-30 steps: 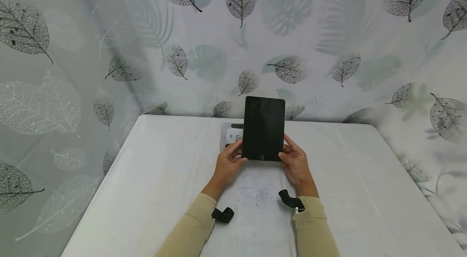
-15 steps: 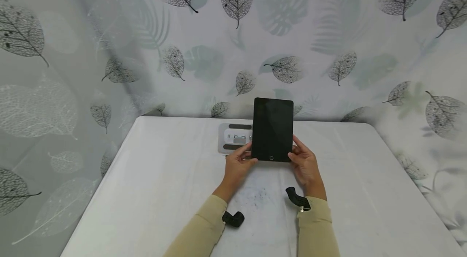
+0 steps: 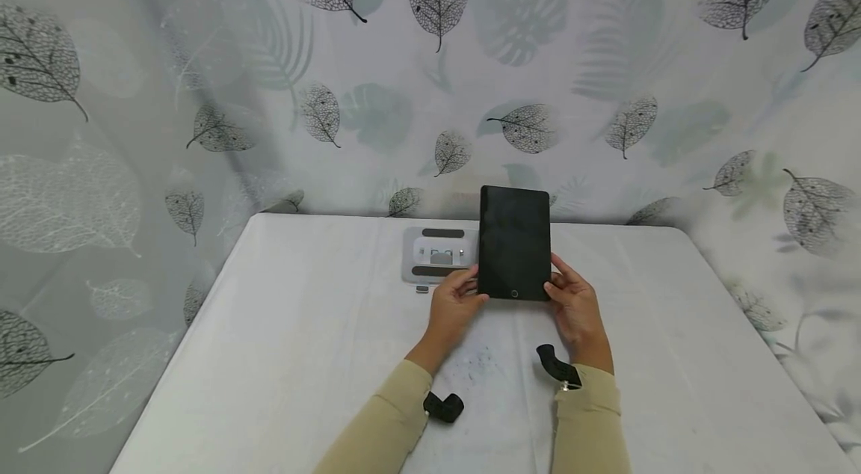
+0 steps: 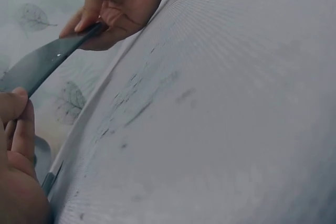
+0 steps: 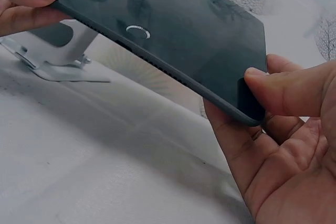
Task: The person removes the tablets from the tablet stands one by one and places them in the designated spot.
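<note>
Both hands hold a black tablet [image 3: 514, 244] upright above the table, its dark screen with a round home button facing the head camera. My left hand [image 3: 451, 307] grips its lower left edge, thumb in front and fingers behind. The right hand [image 3: 576, 303] pinches the lower right corner the same way; in the right wrist view the thumb [image 5: 289, 90] presses on the screen's corner. Left of the tablet stands a light grey tablet stand [image 3: 408, 257] with dark pads, partly hidden behind the left hand and tablet. The left wrist view shows the tablet [image 4: 44, 61] nearly edge-on.
A white cloth covers the table [image 3: 303, 339], with faint dark marks near the middle. Behind it hangs a leaf-printed curtain [image 3: 377, 33]. A small dark piece [image 3: 421, 289] lies at the stand's front edge; whether it is attached I cannot tell.
Both hands have moved to the right with the tablet, which is slightly lower now. More of the stand shows on the left.
</note>
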Motion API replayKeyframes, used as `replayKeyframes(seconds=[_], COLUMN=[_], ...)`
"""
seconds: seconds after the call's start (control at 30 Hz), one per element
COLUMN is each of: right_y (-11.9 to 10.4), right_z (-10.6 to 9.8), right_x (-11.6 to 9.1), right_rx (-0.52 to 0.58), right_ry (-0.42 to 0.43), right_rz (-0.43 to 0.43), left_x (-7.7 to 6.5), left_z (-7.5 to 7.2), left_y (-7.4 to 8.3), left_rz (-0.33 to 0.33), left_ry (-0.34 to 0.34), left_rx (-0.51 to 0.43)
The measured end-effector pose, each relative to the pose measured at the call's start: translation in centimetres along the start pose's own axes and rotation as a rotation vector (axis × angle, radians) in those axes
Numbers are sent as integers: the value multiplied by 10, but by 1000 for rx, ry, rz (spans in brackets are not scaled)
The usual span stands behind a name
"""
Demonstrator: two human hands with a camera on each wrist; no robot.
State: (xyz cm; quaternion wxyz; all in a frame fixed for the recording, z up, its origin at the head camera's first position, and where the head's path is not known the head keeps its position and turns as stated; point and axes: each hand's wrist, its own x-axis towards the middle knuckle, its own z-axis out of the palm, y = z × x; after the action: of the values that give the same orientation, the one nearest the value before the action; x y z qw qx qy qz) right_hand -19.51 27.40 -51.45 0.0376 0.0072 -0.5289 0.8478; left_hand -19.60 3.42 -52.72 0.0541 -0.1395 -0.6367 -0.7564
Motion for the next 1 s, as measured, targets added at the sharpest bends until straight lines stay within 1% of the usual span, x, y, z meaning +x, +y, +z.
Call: replayKeyframes(seconds=[0.13, 0.2, 0.33, 0.57, 0.67, 0.77, 0.87, 1.0], right_y=[-3, -4, -6, -10, -12, -14, -14, -14], right_z=[-5, -8, -11, -12, -9, -7, -7, -7], right_x=[-3, -4, -6, -5, -5, -4, -4, -3], right_rx=[6, 0, -19, -63, -84, -101, -106, -103], right_ry=[25, 42, 61, 51, 66, 89, 108, 128], right_rz=[-2, -3, 17, 68, 100, 139, 169, 186], left_x=[1, 1, 0, -5, -6, -6, -5, -5], left_z=[3, 6, 12, 17, 19, 20, 20, 20], left_y=[1, 0, -3, -2, -2, -3, -4, -4], left_rz=[-51, -74, -88, -104, -103, -94, -110, -142], left_ry=[-66, -78, -51, 51, 78, 80, 71, 57], left_rx=[-15, -18, 13, 146, 174, 191, 196, 216])
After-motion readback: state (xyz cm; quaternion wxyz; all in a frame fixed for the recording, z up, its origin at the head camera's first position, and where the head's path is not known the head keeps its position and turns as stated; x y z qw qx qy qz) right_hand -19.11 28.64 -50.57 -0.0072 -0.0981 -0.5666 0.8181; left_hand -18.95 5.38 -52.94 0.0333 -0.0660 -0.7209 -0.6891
